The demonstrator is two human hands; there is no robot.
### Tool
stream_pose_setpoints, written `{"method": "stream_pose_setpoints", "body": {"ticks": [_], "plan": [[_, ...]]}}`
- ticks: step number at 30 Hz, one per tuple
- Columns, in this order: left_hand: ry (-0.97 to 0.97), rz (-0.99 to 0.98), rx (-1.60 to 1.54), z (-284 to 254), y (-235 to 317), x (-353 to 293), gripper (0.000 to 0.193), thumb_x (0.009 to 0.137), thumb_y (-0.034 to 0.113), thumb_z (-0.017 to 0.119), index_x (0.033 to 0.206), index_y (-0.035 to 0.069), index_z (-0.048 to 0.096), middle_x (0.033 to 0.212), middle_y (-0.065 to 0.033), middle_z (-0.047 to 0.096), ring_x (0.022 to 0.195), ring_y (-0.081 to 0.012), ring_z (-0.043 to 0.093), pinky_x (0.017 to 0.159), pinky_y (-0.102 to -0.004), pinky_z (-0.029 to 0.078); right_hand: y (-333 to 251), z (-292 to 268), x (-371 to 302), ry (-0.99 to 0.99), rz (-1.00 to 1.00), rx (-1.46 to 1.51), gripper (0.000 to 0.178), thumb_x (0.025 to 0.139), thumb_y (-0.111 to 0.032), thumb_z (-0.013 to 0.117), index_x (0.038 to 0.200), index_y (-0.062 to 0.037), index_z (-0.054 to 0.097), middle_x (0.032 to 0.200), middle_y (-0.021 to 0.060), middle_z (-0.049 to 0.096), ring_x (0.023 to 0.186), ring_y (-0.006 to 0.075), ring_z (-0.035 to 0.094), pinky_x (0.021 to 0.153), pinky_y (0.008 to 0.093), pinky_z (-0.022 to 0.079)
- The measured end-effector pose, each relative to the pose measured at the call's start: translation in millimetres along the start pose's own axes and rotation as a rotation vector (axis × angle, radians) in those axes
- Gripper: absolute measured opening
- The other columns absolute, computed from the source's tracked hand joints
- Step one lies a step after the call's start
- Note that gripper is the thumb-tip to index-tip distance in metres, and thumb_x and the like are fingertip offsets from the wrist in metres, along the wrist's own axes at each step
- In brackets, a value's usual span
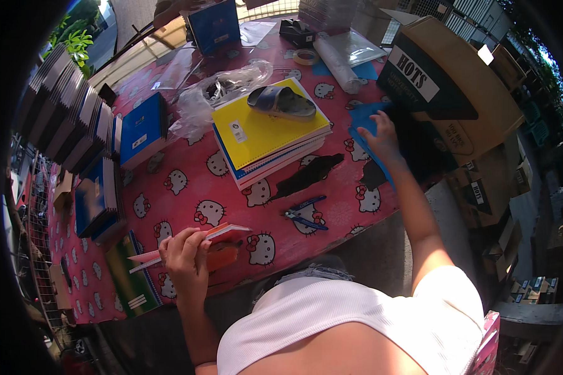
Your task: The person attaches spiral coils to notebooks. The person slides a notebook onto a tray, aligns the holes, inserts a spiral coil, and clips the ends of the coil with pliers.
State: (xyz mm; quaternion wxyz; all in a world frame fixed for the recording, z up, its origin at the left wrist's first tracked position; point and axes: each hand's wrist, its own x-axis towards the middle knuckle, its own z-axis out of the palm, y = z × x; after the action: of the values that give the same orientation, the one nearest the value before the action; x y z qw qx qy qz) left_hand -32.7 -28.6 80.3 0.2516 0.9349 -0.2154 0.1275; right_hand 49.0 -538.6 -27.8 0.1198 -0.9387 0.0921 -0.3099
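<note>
Thin orange booklets [216, 240], fanned, left hand [184, 253]

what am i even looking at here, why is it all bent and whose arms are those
This is one picture from a wide fisheye camera worn on a person's head, looking down; that lens bends the straight edges. The two bare arms are that person's own. The left hand holds a thin orange booklet by its edge. The right hand reaches out and rests on a blue sheet beside a cardboard box. They work over a table with a pink cartoon-cat cloth. On it lie a stack of notebooks with a sandal on top, blue pens, a tape roll and more blue books.
</note>
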Motion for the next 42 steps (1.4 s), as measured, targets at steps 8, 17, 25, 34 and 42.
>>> {"method": "stream_pose_setpoints", "body": {"ticks": [8,17,25,34,42], "plan": [[0.239,-0.064,0.153,13.4,10.8,7.0,0.008,0.084,0.013,0.066,0.091,0.01,0.07,0.106,-0.0047,0.061,0.107,-0.022,0.056,0.111,-0.0473,0.021,139.2,-2.9,23.5,-0.345,0.553,-0.496,0.099,0.071,-0.078,0.056,0.115,0.011,0.057,0.114,0.0312,0.06,0.111,0.0411,0.058,0.096,0.0449,0.046],[0.24,-0.063,0.07,14.0,13.7,14.4,0.008,0.085,0.011,0.066,0.091,0.008,0.069,0.099,-0.0039,0.065,0.1,-0.0197,0.06,0.11,-0.0438,0.023,130.7,5.3,4.8,-0.446,0.406,-0.186,0.102,0.068,-0.073,0.066,0.123,0.0121,0.051,0.129,0.0349,0.049,0.124,0.0426,0.047,0.103,0.0433,0.04],[0.212,-0.049,0.036,13.0,4.3,13.6,0.007,0.083,0.01,0.068,0.09,0.009,0.068,0.089,-0.0022,0.066,0.094,-0.0193,0.06,0.107,-0.0442,0.024,125.9,-7.3,18.8,-0.411,0.494,0.268,0.094,0.071,-0.069,0.067,0.125,0.0076,0.054,0.124,0.0264,0.057,0.121,0.0376,0.053,0.101,0.0413,0.041],[0.2,-0.052,0.053,12.0,8.7,16.6,0.005,0.086,0.009,0.063,0.09,0.006,0.066,0.089,-0.004,0.066,0.095,-0.0201,0.06,0.107,-0.0409,0.025,128.9,-3.0,10.4,-0.693,0.472,0.186,0.094,0.049,-0.049,0.089,0.12,0.0048,0.059,0.12,0.0216,0.062,0.114,0.0322,0.059,0.098,0.0385,0.046],[0.198,-0.015,-0.009,10.9,6.0,19.9,0.006,0.085,0.01,0.064,0.09,0.007,0.068,0.089,-0.0033,0.066,0.094,-0.0197,0.06,0.106,-0.0407,0.026,83.2,-24.1,6.8,-0.597,0.273,-0.256,0.075,0.062,-0.043,0.083,0.117,0.002,0.059,0.105,0.0176,0.066,0.1,0.0337,0.064,0.091,0.0413,0.05]]}}
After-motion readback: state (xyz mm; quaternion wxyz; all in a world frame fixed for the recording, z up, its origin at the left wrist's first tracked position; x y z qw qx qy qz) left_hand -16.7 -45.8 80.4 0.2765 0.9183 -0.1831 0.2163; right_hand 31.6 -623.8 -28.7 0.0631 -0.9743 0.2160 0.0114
